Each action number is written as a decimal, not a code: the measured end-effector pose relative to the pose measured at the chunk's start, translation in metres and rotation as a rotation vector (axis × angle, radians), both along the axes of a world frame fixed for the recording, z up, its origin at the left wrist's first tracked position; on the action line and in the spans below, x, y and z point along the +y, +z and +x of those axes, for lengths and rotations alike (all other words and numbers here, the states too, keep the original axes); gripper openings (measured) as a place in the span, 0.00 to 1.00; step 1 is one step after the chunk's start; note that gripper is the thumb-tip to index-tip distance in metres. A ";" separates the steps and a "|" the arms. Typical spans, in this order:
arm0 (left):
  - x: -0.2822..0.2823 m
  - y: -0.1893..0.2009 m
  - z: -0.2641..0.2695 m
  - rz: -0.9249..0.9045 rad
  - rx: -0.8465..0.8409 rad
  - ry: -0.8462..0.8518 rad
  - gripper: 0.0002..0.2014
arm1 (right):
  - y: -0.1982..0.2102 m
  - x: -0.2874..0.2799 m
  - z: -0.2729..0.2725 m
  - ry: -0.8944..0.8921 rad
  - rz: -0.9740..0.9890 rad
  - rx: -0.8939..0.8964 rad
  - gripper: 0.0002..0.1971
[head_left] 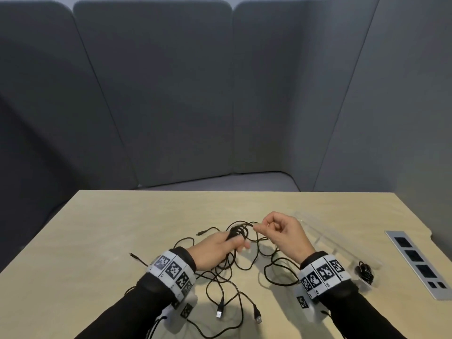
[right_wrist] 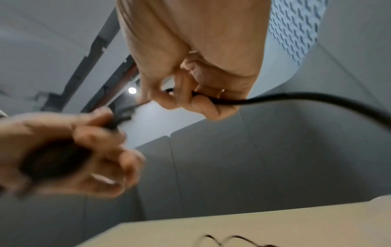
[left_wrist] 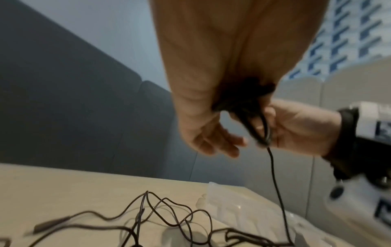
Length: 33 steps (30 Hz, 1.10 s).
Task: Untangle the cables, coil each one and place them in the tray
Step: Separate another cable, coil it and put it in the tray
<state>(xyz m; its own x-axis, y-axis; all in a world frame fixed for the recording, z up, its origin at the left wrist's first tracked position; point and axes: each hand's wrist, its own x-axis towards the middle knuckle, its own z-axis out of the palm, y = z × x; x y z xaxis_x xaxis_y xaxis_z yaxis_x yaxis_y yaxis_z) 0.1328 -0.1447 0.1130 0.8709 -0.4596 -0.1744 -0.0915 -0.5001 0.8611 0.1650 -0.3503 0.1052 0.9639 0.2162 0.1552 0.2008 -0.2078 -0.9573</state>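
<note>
Several thin black cables (head_left: 227, 272) lie tangled on the wooden table (head_left: 97, 228), with USB plugs (head_left: 219, 313) loose near the front. My left hand (head_left: 220, 245) grips a small coil of black cable (head_left: 238, 232) above the tangle; the coil (left_wrist: 243, 100) shows dark inside that hand (left_wrist: 211, 117). My right hand (head_left: 281, 231) pinches the same cable's free run just right of the coil, and the strand (right_wrist: 275, 98) passes through its curled fingers (right_wrist: 190, 93). A clear plastic tray (head_left: 325, 238) lies to the right, with one coiled black cable (head_left: 365, 271) at its near end.
A grey power-socket panel (head_left: 418, 263) is set into the table at the far right. Grey padded partitions (head_left: 171, 94) surround the table on three sides. Loose cable loops (left_wrist: 169, 217) spread over the table between my arms.
</note>
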 end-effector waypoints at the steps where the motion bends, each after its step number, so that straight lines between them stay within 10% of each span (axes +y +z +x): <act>1: 0.001 0.000 0.000 -0.119 0.029 0.068 0.20 | -0.003 -0.003 0.001 -0.010 -0.041 0.008 0.18; 6: 0.012 0.024 0.003 -1.040 0.251 0.488 0.19 | -0.036 -0.011 -0.012 -0.004 -0.175 0.049 0.15; 14: 0.047 0.029 0.020 -1.390 0.177 0.861 0.16 | -0.052 -0.005 -0.039 0.148 -0.270 0.162 0.12; 19: 0.049 0.010 0.022 -0.606 -0.047 0.941 0.08 | -0.032 -0.011 -0.035 0.170 -0.262 0.063 0.13; 23: 0.037 -0.016 0.017 0.342 -0.357 0.555 0.14 | -0.003 0.002 -0.035 0.224 -0.257 0.004 0.12; 29: 0.020 -0.021 -0.002 0.281 -0.288 0.289 0.40 | 0.015 0.006 -0.015 0.067 -0.155 -0.086 0.06; 33: 0.009 -0.016 -0.007 0.456 -0.218 0.121 0.29 | 0.006 0.002 -0.007 -0.018 -0.138 -0.078 0.06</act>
<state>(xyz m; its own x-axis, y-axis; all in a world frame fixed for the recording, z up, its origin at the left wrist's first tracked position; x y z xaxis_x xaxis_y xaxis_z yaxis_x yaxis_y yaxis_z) 0.1263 -0.1356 0.0969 0.9515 -0.2729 -0.1423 -0.1624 -0.8379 0.5211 0.1577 -0.3479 0.1109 0.9539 0.2238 0.1998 0.2687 -0.3406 -0.9010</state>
